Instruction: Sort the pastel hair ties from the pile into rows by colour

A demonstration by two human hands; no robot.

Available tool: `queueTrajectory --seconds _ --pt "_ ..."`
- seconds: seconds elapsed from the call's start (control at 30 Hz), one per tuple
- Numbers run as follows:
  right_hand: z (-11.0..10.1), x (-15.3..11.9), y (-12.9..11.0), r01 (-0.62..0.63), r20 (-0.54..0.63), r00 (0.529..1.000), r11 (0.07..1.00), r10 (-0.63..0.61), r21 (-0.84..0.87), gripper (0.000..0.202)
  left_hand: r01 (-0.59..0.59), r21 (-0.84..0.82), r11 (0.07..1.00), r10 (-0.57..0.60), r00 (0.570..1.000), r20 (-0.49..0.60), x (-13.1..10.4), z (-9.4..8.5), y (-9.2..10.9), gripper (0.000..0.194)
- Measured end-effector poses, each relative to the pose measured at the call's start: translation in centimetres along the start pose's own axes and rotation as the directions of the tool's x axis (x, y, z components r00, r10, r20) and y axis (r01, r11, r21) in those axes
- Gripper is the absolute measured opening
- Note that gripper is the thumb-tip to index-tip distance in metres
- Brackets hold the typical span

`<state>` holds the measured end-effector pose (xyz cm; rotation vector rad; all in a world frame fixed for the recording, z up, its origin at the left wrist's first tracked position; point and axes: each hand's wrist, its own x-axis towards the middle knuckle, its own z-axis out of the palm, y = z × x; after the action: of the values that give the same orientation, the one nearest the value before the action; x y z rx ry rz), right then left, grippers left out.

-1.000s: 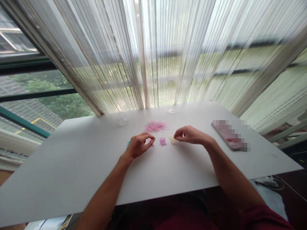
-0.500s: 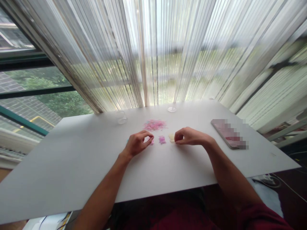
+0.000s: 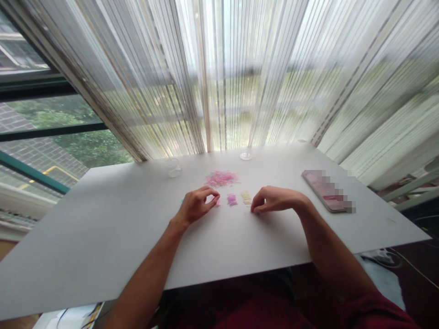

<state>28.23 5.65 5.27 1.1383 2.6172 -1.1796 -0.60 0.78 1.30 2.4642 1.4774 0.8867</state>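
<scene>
On the white table [image 3: 103, 228] lies a loose heap of thin pink pieces [image 3: 222, 178], with some bluish ones among them. Nearer to me are a small purple stack [image 3: 232, 199] and a pale yellow stack [image 3: 246, 198]. My left hand [image 3: 199, 204] is pinched closed beside a pink stack [image 3: 217, 201], which it partly hides; whatever its fingertips hold is too small to make out. My right hand [image 3: 272, 199] rests its closed fingertips on the table just right of and below the yellow stack. Anything between those fingers is hidden.
A clear round container [image 3: 174, 170] stands at the back left and a clear lid [image 3: 245, 156] at the back centre. A pink phone-like object [image 3: 324, 189], partly pixelated, lies to the right. Sheer curtains [image 3: 222, 82] hang behind the table.
My right hand has moved slightly down, towards me, and away from the yellow stack, which now shows more fully. My left hand has stayed in place.
</scene>
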Motion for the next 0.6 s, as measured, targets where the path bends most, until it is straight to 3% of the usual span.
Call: queueTrajectory --seconds 0.6 --pt "-0.37 0.26 0.54 -0.017 -0.070 0.997 1.000 0.015 -0.020 0.030 -0.003 0.016 1.000 0.004 1.000 -0.007 0.06 -0.12 0.04 0.015"
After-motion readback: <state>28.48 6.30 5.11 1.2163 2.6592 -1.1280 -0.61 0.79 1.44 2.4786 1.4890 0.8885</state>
